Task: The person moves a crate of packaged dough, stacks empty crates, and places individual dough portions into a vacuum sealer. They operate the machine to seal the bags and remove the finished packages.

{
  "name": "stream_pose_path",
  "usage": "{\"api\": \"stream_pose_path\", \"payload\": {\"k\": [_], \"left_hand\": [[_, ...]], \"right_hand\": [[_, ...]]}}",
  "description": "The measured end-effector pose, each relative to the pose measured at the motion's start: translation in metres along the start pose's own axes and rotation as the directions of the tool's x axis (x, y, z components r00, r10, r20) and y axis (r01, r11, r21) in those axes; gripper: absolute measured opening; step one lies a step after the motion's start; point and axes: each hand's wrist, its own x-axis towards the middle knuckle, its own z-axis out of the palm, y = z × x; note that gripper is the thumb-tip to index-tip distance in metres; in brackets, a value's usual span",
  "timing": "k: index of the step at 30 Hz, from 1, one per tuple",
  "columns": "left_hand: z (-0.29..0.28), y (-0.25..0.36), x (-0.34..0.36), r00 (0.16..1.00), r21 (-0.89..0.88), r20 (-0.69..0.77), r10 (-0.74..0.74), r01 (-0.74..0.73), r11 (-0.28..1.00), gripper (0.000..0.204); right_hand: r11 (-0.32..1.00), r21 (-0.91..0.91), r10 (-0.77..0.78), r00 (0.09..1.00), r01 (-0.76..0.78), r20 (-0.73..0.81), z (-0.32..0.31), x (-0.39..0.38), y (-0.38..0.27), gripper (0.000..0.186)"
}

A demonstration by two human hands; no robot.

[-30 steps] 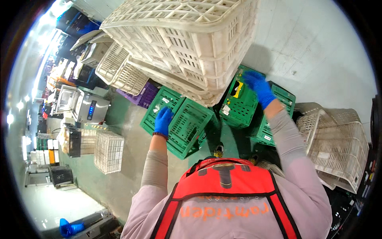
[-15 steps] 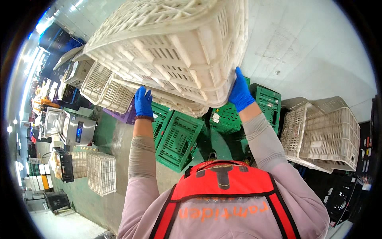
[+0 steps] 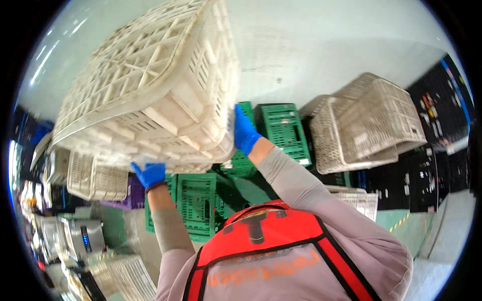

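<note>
A big white plastic crate (image 3: 150,108) with slotted sides fills the upper left in front of me, tilted, its lattice face toward the top. It looks like more than one crate nested together. My left hand (image 3: 150,174), in a blue glove, grips its lower edge with the thumb out to the left and the other fingertips hidden. On the crate's right side, near the lower corner, my blue-gloved right hand (image 3: 246,133) presses and holds, its fingers partly behind the wall. Below the crate stand green crates (image 3: 196,203); whether anything under it bears its weight is hidden.
Another green crate (image 3: 283,128) stands against the pale wall (image 3: 311,40). White crates (image 3: 371,125) lie on their sides at the right, by black crates (image 3: 401,180). At the left are a white crate (image 3: 98,175), a purple crate (image 3: 131,193) and a steel machine (image 3: 83,238).
My view has swung right, and the white crate now sits farther left and more tilted. My left hand has shifted to its lower edge, thumb spread; my right hand stays at its side.
</note>
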Motion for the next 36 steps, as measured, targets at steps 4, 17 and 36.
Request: {"api": "stream_pose_path", "payload": {"k": [4,17,36], "left_hand": [[0.008,0.002,-0.009,0.919,-0.059,0.392,-0.047,0.077,0.995,0.046],[0.189,-0.019,-0.011,0.902,0.357,-0.21,0.378,-0.289,0.888,0.053],[0.434,-0.255,0.006,0.86,0.134,0.499,-0.105,0.043,0.99,0.052]], "right_hand": [[0.996,0.082,0.023,0.997,-0.029,0.067,-0.033,-0.008,-0.009,0.052],[0.974,0.189,-0.18,0.94,0.128,0.292,0.019,-0.094,-0.057,0.039],[0.75,0.197,-0.655,0.75,0.631,0.092,-0.067,-0.325,-0.192,0.033]]}}
